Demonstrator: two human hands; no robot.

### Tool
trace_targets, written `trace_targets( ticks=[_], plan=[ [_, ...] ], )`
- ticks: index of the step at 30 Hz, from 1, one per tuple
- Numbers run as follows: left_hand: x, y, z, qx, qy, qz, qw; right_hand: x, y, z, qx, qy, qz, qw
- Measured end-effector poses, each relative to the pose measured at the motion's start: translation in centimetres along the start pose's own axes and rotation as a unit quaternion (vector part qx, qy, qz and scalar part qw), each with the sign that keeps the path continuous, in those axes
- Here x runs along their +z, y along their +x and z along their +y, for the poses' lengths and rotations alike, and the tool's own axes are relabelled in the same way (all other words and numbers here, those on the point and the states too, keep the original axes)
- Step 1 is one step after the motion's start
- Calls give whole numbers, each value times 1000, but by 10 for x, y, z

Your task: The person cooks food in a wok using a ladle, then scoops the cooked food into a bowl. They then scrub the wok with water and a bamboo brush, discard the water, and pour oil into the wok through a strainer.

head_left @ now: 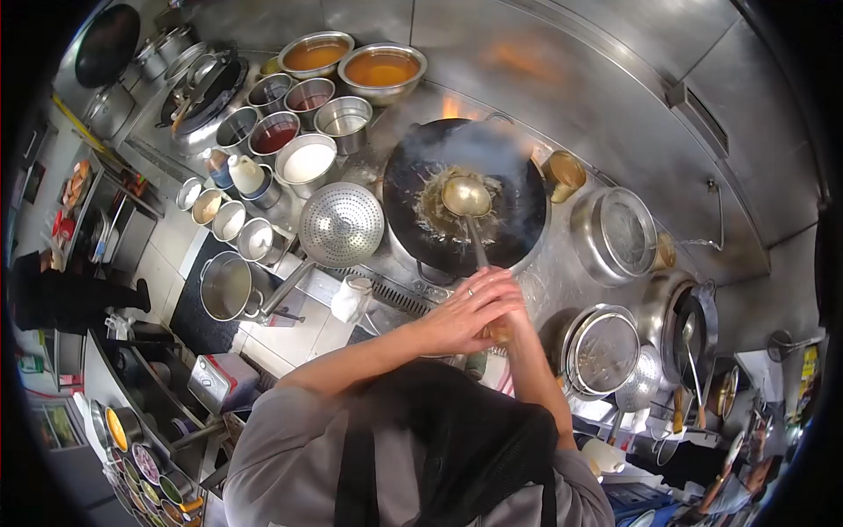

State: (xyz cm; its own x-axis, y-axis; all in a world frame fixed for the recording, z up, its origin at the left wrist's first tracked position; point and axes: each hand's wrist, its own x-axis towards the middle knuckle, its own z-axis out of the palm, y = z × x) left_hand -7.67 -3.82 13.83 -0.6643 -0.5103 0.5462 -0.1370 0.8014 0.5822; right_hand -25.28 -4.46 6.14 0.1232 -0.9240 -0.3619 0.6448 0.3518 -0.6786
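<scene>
A long-handled steel ladle with a round bowl (466,195) stands at the centre of the frame, its bowl over a pale, glistening, shredded-looking mass (432,211) in a wide, round, black metal wok (408,167). The handle slopes down the frame to the person's two bare hands, below the wok's near rim. The right grip (512,303) is clenched around the ladle's handle. The left grip (464,313), with a ring on one finger, is folded across the right one; whether its own fingers reach the handle I cannot tell.

The wok's left rim comes close to a round, perforated steel strainer (342,224), leaving little room there, with a round steel pot holding white contents (303,184) just beyond. Past the upper rim, orange flame (450,107) shows and grey smoke drifts over the wok. A brown cylindrical container (565,171) crowds the upper right rim. The widest open room is the bare steel counter (555,255) to the right, before a large round steel pot (587,230). Toward the lower left of the wok, a dark slotted grate (395,294) runs near the counter's front edge, beside a crumpled white cloth (348,303).
</scene>
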Motion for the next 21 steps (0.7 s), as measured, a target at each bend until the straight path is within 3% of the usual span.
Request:
trace_targets(
  ticks=[4, 5, 6, 7, 9, 12, 14, 15, 16, 18, 20, 21],
  plan=[
    [-10, -28, -30, -20, -68, 77, 994, 22, -6, 17, -60, -100, -11, 993],
    [-24, -33, -30, -49, -97, 121, 987, 9, -13, 23, -65, -333, 29, 940],
    [-38, -39, -33, -76, -126, 164, 975, -13, -23, 32, -70, -547, 65, 832],
    [-48, -45, -37, -102, -155, 209, 960, -39, -33, 45, -72, -730, 97, 673],
    [-71, -55, -45, -167, -290, 323, 885, -91, -55, 88, -41, -748, 89, 656],
    [-105, -66, -68, -186, -341, 414, 823, -113, -71, 132, 8, -751, 205, 628],
    [-119, -74, -76, -170, -348, 456, 801, -125, -64, 108, 162, -509, 221, 816],
    [-119, -82, -80, -177, -361, 466, 788, -130, -59, 90, 235, -364, 219, 874],
    [-115, -93, -84, -183, -372, 477, 775, -138, -64, 73, 172, -306, 224, 909],
    [-107, -114, -84, -198, -393, 507, 741, -150, -68, 34, 1, -355, 223, 908],
    [-94, -132, -80, -196, -403, 534, 717, -71, -70, -18, -126, -415, 221, 874],
    [-86, -140, -77, -200, -400, 552, 704, -2, -68, -40, -137, -378, 225, 888]
  ],
)
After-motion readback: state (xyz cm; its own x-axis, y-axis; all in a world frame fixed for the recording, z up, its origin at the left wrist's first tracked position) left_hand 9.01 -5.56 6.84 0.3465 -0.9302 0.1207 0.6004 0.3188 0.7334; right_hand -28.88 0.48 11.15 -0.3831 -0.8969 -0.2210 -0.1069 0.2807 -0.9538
